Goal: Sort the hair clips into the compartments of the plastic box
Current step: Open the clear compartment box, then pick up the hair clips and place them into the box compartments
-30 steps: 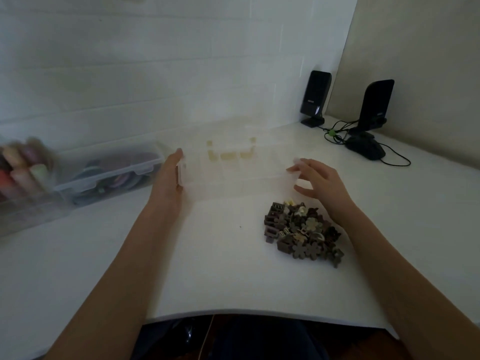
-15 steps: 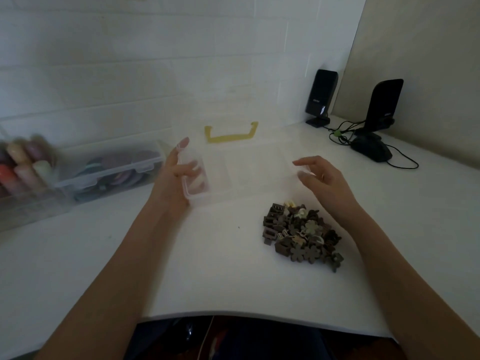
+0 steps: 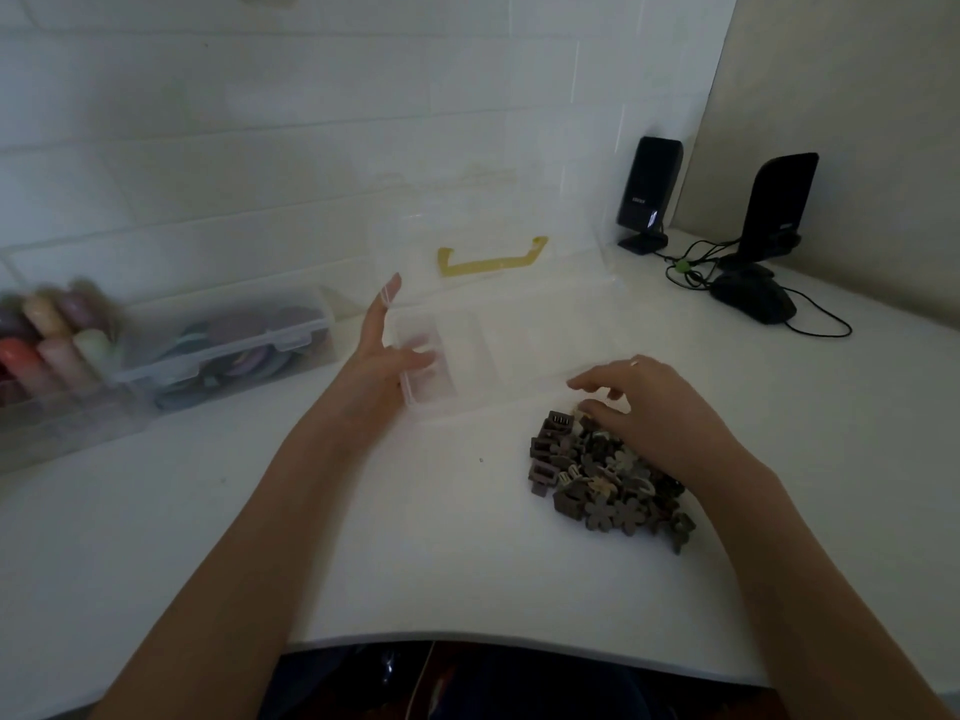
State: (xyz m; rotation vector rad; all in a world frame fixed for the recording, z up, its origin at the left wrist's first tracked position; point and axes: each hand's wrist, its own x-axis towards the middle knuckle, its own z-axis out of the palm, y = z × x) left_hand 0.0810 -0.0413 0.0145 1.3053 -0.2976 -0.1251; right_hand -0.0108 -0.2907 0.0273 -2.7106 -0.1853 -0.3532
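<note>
Head view: right hand (image 3: 654, 418) over far edge of hair clips (image 3: 605, 478), fingers curled down onto pile; whether a clip is pinched cannot be told. Left hand (image 3: 379, 366) against near-left corner of plastic box (image 3: 519, 350), fingers straight, gripping nothing. Lid up, yellow handle (image 3: 491, 259) showing. Compartments appear empty; sorting not begun; whole pile remains, just in front of box.

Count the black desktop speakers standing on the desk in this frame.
2. One speaker stands in the far corner against the tiled wall; the other speaker stands to its right along the beige wall, behind the black mouse. None seems hidden.
</note>
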